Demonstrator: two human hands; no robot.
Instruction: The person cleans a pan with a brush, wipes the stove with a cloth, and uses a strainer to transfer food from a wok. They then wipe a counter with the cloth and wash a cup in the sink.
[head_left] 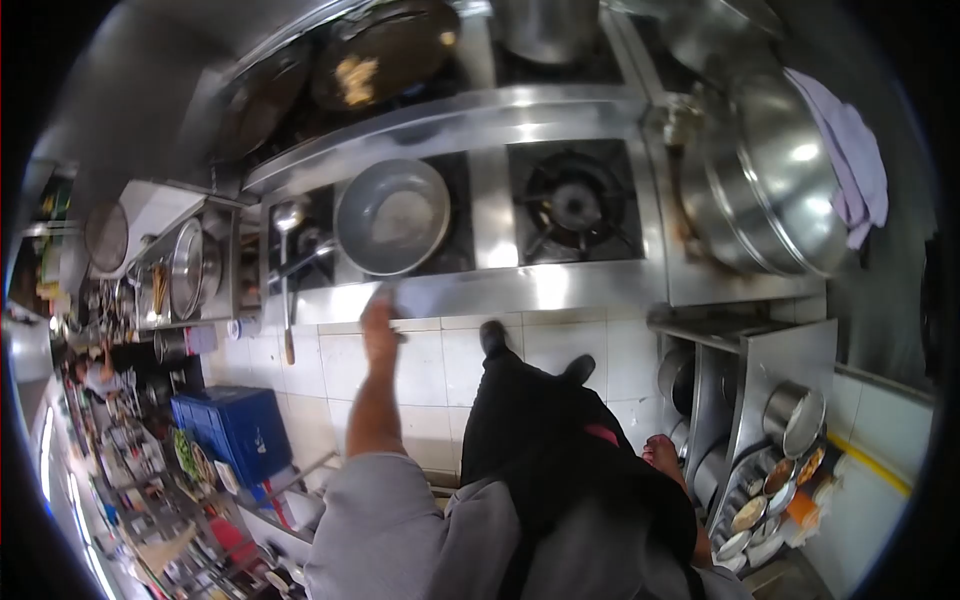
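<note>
Light is moderate and cool, with white strip lights (76,510) glowing at the lower left edge. Hard glare sits on the steel stove (552,287) at upper centre and in bright spots on the pot (775,185) at upper right; the pan (393,217) returns only a soft sheen. The floor (425,370) is pale, while the black clothing (610,500) loses most detail. The left hand (380,325) is blurred, and the lower left is smeary. Fisheye distortion bends straight lines, and the corners fall to black with a bluish fringe.
</note>
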